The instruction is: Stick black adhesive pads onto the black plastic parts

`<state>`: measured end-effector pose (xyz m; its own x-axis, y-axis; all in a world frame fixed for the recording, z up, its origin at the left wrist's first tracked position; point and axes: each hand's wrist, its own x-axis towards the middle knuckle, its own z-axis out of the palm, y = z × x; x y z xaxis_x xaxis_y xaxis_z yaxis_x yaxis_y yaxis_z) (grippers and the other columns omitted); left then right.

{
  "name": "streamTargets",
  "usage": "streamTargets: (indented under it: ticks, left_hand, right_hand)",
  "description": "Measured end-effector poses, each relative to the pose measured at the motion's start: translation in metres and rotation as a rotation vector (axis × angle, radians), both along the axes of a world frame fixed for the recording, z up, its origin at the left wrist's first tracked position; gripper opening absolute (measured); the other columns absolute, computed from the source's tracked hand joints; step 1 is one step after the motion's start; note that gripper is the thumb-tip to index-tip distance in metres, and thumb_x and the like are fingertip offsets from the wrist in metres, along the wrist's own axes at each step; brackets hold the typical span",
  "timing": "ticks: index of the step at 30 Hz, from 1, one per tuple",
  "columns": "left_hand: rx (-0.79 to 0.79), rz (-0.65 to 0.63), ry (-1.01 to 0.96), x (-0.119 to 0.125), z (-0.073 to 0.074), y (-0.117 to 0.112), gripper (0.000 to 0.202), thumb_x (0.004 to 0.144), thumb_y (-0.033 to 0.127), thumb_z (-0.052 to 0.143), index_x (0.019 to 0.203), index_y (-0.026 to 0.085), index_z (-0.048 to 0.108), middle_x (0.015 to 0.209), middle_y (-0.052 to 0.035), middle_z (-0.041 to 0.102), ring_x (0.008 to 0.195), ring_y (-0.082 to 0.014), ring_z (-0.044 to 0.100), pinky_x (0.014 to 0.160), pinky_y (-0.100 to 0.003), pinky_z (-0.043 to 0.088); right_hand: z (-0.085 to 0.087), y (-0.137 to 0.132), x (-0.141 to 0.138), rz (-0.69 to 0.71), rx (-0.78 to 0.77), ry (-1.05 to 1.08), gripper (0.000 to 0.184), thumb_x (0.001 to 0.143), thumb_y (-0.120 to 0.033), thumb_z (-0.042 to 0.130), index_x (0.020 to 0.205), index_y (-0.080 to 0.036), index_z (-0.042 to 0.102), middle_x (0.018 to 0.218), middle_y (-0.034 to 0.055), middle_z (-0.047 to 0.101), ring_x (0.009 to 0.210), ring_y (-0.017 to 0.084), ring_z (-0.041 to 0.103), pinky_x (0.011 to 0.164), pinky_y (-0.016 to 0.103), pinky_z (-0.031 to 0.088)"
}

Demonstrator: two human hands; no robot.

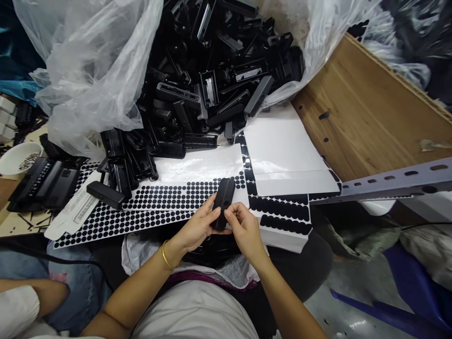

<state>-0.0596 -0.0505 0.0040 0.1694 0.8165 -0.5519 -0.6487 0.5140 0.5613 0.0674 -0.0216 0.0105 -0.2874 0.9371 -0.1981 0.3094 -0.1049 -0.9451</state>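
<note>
My left hand grips a long black plastic part with a finely ribbed face, its thumb lying across the near end. Against the right side of that part, my right hand has its thumb and index finger pinched together. Whatever those fingertips hold is too small to make out. A small round spot shows on the part close to them. Just beyond my hands lies a white sheet of round black stickers. Another ribbed black part rests on the sheets to the left.
A heap of black plastic parts spills from a clear plastic bag. White sheets lie at right beside a wooden panel. At left are a white bowl of small metal pieces and another person's arm.
</note>
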Motion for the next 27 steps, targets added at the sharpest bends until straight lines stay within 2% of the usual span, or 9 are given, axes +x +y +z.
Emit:
streamTargets:
  ticks: [4, 7, 12, 15, 20, 23, 27]
  left_hand:
    - [-0.011, -0.021, -0.001, -0.0022, 0.0009, -0.0006, 0.058, 0.080, 0.011, 0.049, 0.135, 0.027, 0.038, 0.117, -0.0061, 0.060, 0.098, -0.0185, 0.059, 0.087, -0.044, 0.051]
    - [0.060, -0.090, 0.054, -0.0029, 0.0008, -0.0014, 0.069, 0.073, 0.008, 0.056, 0.136, 0.027, 0.037, 0.122, -0.0052, 0.058, 0.106, -0.0199, 0.056, 0.095, -0.043, 0.046]
    - [0.173, -0.120, 0.174, -0.0023, -0.0014, -0.0027, 0.082, 0.070, 0.007, 0.063, 0.141, 0.027, 0.027, 0.146, -0.0046, 0.034, 0.131, -0.0222, 0.034, 0.105, -0.034, 0.036]
    - [0.183, -0.133, 0.149, -0.0023, -0.0027, -0.0036, 0.085, 0.072, 0.008, 0.061, 0.144, 0.030, 0.019, 0.149, -0.0040, 0.029, 0.131, -0.0239, 0.034, 0.103, -0.035, 0.039]
    - [0.174, -0.133, 0.111, -0.0026, -0.0027, -0.0041, 0.083, 0.072, 0.007, 0.060, 0.142, 0.033, 0.022, 0.149, -0.0024, 0.028, 0.130, -0.0254, 0.036, 0.098, -0.037, 0.043]
    - [0.171, -0.118, 0.103, -0.0027, -0.0024, -0.0036, 0.081, 0.071, 0.005, 0.059, 0.140, 0.033, 0.029, 0.146, -0.0020, 0.035, 0.129, -0.0247, 0.037, 0.099, -0.036, 0.042]
    - [0.133, -0.086, 0.088, -0.0032, -0.0023, -0.0036, 0.081, 0.069, 0.005, 0.061, 0.139, 0.033, 0.031, 0.138, -0.0046, 0.045, 0.122, -0.0248, 0.045, 0.094, -0.036, 0.045]
  right_hand:
    - [-0.0019, -0.0007, -0.0012, -0.006, 0.020, -0.001, 0.016, 0.080, -0.028, 0.049, 0.067, -0.021, 0.046, 0.059, -0.0041, 0.046, 0.050, 0.009, 0.041, 0.046, 0.021, 0.033]
    - [-0.0038, -0.0008, -0.0010, -0.014, 0.020, -0.006, 0.017, 0.081, -0.029, 0.049, 0.067, -0.021, 0.046, 0.060, -0.0037, 0.047, 0.052, 0.010, 0.043, 0.048, 0.022, 0.034]
    - [-0.0050, -0.0006, -0.0009, -0.019, 0.018, 0.001, 0.016, 0.081, -0.029, 0.048, 0.067, -0.021, 0.045, 0.061, -0.0037, 0.048, 0.053, 0.010, 0.045, 0.050, 0.022, 0.036]
    - [-0.0046, -0.0007, -0.0008, -0.014, 0.034, 0.000, 0.016, 0.081, -0.028, 0.048, 0.067, -0.021, 0.046, 0.061, -0.0034, 0.049, 0.053, 0.010, 0.045, 0.049, 0.022, 0.036]
    - [-0.0047, -0.0016, -0.0012, -0.018, 0.071, -0.021, 0.016, 0.082, -0.028, 0.048, 0.068, -0.021, 0.046, 0.061, -0.0033, 0.048, 0.053, 0.010, 0.044, 0.048, 0.022, 0.035]
    - [-0.0053, -0.0027, -0.0025, -0.027, 0.096, -0.042, 0.014, 0.081, -0.027, 0.047, 0.068, -0.021, 0.046, 0.060, -0.0033, 0.048, 0.052, 0.010, 0.043, 0.046, 0.021, 0.035]
    - [-0.0057, -0.0046, -0.0038, -0.034, 0.129, -0.070, 0.014, 0.081, -0.027, 0.047, 0.069, -0.021, 0.046, 0.059, -0.0031, 0.048, 0.052, 0.010, 0.043, 0.045, 0.021, 0.035]
